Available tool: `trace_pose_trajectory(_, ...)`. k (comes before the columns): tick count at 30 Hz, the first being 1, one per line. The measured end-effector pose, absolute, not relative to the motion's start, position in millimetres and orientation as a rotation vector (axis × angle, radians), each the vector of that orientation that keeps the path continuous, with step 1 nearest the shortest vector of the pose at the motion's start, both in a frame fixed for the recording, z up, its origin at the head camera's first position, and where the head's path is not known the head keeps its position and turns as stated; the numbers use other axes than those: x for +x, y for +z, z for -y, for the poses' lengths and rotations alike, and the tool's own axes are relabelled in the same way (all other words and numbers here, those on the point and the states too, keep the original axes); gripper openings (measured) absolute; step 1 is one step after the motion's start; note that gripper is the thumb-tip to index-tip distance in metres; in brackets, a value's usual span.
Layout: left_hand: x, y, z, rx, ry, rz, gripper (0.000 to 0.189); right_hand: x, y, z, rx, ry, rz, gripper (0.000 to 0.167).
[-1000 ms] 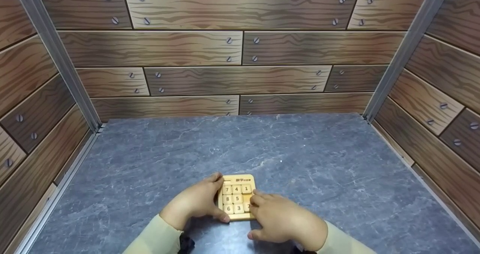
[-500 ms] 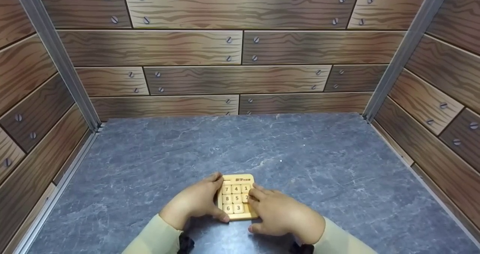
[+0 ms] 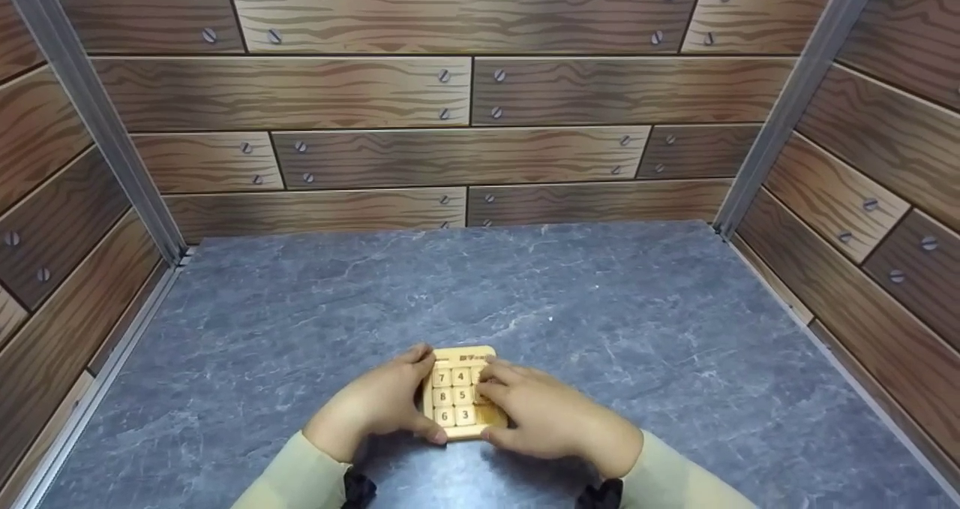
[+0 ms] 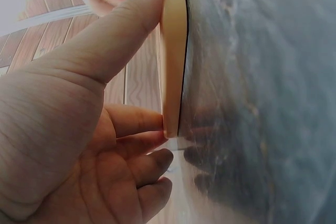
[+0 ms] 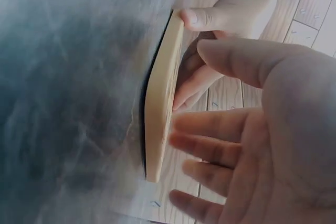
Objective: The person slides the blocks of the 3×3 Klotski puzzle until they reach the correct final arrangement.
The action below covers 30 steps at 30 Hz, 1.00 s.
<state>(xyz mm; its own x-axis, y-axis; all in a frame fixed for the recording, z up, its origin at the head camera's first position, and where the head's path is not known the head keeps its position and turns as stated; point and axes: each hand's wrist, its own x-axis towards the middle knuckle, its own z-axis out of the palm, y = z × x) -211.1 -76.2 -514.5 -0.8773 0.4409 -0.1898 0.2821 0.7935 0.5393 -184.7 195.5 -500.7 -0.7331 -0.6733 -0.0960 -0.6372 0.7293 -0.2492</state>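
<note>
A yellow sliding number puzzle (image 3: 451, 435) lies flat on the table, low in the head view. Tiles 7, 4, 8, 5, 6 and 3 show; an open slot is at the lower right of its grid. My left hand (image 3: 379, 396) grips the puzzle's left side, thumb at the near corner and fingers at the far one; the left wrist view shows the thumb (image 4: 118, 38) against the edge. My right hand (image 3: 547, 411) reaches in from the right, its fingertips over the right column and hiding tiles there. In the right wrist view its fingers (image 5: 215, 124) are extended at the puzzle's face.
The grey-blue marbled tabletop (image 3: 375, 291) spreads out around the puzzle. Wood-patterned panels (image 3: 375, 88) stand behind and at both sides, joined by metal corner posts (image 3: 105, 118).
Tile 2 has slid from the lower right slot up to the middle one, leaving the lower slot open. My right fingers have shifted farther up the right column. The left hand keeps its grip.
</note>
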Motion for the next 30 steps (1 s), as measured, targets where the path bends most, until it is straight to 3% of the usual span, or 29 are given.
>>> trace_pose_trajectory(8, -209, -516, 81, 0.55, 0.749, -2.689, 0.134, -185, -503, -189, -1.371, -0.17, -2.587, 0.066)
trace_pose_trajectory(22, -206, -523, 77, 0.601, 0.785, -2.669, 0.132, -175, -493, -200, -1.182, -0.129, -2.548, 0.071)
trace_pose_trajectory(30, -210, -515, 77, 0.553, 0.751, -2.668, 0.134, -179, -484, -200, -1.159, -0.138, -2.614, 0.059)
